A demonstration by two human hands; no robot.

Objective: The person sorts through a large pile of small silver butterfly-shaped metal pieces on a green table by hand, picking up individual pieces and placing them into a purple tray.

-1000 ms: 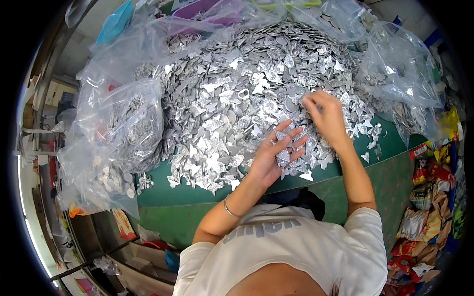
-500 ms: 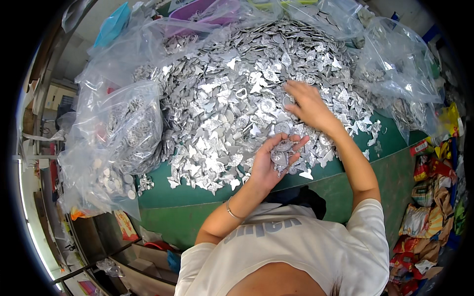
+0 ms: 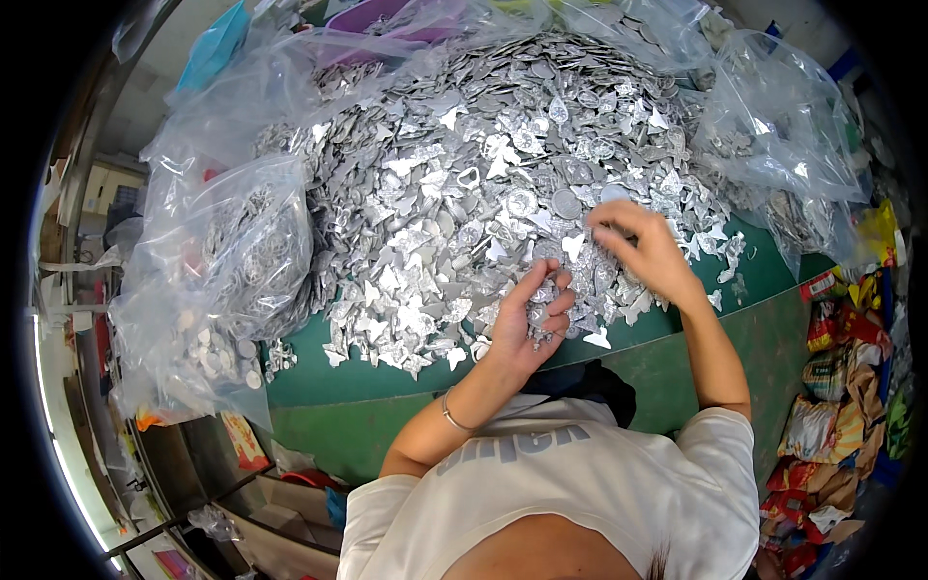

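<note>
A large heap of small flat silver metal pieces (image 3: 483, 184), stamped in several shapes, covers a green table (image 3: 387, 387). My left hand (image 3: 530, 324) is cupped palm up at the heap's near edge, its fingers curled around a small stack of silver pieces (image 3: 539, 311). My right hand (image 3: 643, 249) lies on the heap a little to the right and farther out, pinching one piece between its fingertips. A thin bracelet (image 3: 449, 418) circles my left wrist.
Clear plastic bags of silver pieces stand at the left (image 3: 227, 280) and at the back right (image 3: 783, 135). Colourful wrappers and packets (image 3: 841, 387) are piled at the right below the table edge. Shelves and boxes (image 3: 87, 213) sit at the far left.
My right hand has drawn back from farther out on the heap toward my left hand. My left hand stays cupped at the heap's near edge, with pieces in it.
</note>
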